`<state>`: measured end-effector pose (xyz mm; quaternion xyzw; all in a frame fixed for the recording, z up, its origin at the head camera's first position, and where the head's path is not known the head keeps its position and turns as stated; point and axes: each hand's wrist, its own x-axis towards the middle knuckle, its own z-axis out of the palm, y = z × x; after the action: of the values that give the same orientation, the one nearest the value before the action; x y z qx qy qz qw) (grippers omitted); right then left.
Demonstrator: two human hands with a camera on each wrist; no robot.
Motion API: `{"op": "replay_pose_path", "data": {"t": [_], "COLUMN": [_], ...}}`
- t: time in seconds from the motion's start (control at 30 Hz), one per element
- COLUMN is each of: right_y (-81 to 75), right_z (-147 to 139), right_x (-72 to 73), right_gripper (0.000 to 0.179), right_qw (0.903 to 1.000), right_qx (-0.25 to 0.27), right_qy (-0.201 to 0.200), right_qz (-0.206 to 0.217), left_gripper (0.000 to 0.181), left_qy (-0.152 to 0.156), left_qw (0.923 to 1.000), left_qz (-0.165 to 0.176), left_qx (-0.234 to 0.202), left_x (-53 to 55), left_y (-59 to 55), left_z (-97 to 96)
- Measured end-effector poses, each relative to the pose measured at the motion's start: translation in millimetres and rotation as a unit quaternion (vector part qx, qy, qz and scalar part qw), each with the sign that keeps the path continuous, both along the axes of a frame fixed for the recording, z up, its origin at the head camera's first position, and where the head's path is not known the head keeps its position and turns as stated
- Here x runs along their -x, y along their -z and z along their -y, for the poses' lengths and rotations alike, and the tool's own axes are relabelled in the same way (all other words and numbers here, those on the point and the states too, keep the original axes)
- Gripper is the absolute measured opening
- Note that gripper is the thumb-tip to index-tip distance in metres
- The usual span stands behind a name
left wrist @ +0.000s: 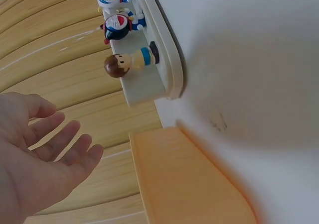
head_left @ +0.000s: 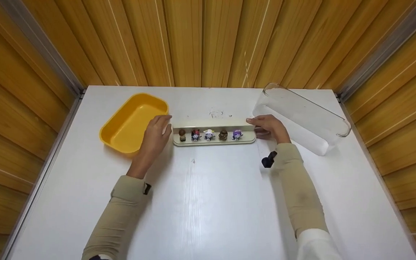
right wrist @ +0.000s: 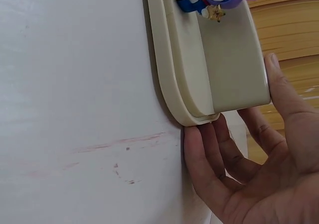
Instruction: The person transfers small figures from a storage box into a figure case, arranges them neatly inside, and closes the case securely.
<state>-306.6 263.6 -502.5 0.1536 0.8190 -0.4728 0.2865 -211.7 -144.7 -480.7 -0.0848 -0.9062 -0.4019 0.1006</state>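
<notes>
A long cream display stand [head_left: 213, 141] with a raised step lies across the table, carrying several small figurines in a row. At its left end stands a brown-haired boy figurine [left wrist: 130, 61]; at the right end is a blue-and-white cat figurine with a purple head covering [head_left: 237, 135]. My right hand [head_left: 269, 125] grips the right end, thumb at the raised step and fingers against the base's end [right wrist: 192, 118]. Beside the left end, between stand and yellow tub, my left hand [head_left: 156, 135] is held with loosely bent fingers, apart from the stand in the left wrist view.
A deep yellow tub [head_left: 119, 135] sits at the left, partly behind my left hand. On the right lies a long clear plastic cover [head_left: 302, 112], set diagonally past my right hand. Wood-look panel walls [head_left: 186, 43] border the white table [head_left: 208, 202].
</notes>
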Motion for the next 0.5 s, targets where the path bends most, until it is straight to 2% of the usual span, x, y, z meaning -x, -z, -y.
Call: {"op": "replay_pose_path", "data": {"t": [0.1, 0.2, 0.27, 0.43, 0.5], "right_y": [-0.2, -0.1, -0.3, -0.9, -2.9], "right_z": [1.4, 3.6, 4.6, 6.7, 8.3], "right_x": [-1.9, -2.5, -2.4, -1.5, -2.0], "right_gripper": [0.071, 0.069, 0.071, 0.077, 0.076], "right_qw": [0.9999, 0.9999, 0.9997, 0.9979, 0.9984], "right_qx": [-0.002, -0.001, 0.010, 0.038, 0.037], "right_qy": [0.003, 0.008, 0.021, 0.052, 0.042], "right_qz": [-0.009, -0.014, -0.012, -0.007, -0.010], "left_gripper": [0.040, 0.048, 0.051, 0.056, 0.055], "left_qy": [0.006, 0.011, 0.006, -0.014, -0.020], "left_qw": [0.9966, 0.9866, 0.9797, 0.9608, 0.9508], "left_qz": [0.069, 0.137, 0.166, 0.230, 0.264], "left_qx": [-0.045, -0.088, -0.113, -0.155, -0.161], "left_x": [-1.8, 0.9, 6.1, 24.7, 31.6], "left_y": [9.4, 20.9, 25.8, 24.0, 21.7], "left_z": [7.4, 10.3, 9.9, 4.3, 2.2]}}
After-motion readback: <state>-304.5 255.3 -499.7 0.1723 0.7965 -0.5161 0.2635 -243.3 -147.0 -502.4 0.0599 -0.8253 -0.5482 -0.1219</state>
